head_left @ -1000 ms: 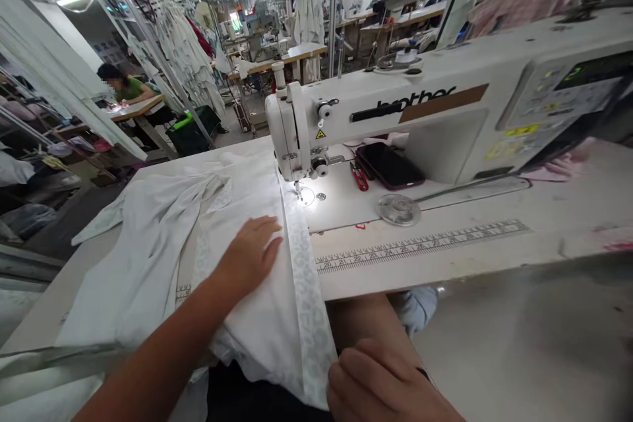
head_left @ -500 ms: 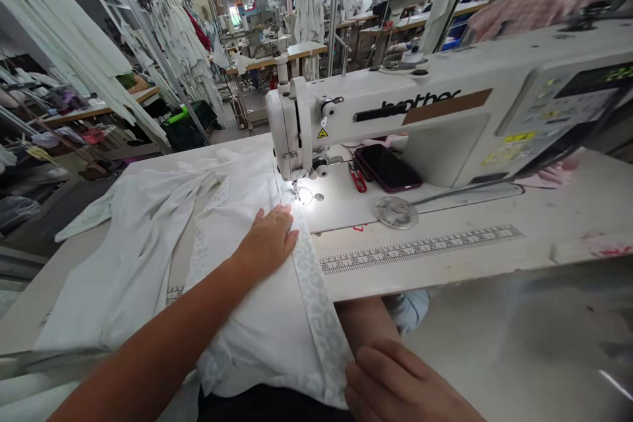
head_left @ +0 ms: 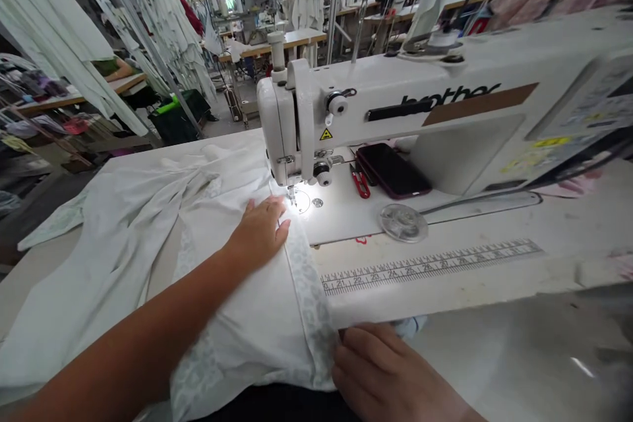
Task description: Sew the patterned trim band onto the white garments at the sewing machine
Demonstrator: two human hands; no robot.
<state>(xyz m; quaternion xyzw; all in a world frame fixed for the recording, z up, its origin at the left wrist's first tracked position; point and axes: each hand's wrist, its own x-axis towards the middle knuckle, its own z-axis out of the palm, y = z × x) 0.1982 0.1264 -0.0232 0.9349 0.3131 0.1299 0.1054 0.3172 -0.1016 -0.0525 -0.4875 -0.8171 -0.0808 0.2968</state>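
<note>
My left hand (head_left: 260,231) lies flat, fingers together, on a white garment (head_left: 148,244) spread over the sewing table, just short of the needle (head_left: 291,194) of a white Brother sewing machine (head_left: 395,112). A patterned lace-like band (head_left: 306,277) runs along the garment's right edge toward the needle. My right hand (head_left: 386,376) is at the table's near edge, fingers curled and pinching the lower end of that band.
A dark phone (head_left: 393,171) and red thread snips (head_left: 361,181) lie under the machine arm. A clear round disc (head_left: 403,221) sits by a printed ruler strip (head_left: 430,266) on the table (head_left: 494,224). Hanging white garments (head_left: 168,20) and other workstations fill the background.
My left hand slid forward along the fabric toward the needle. My right hand moved up to the table edge, still on the band. The view came closer to the machine.
</note>
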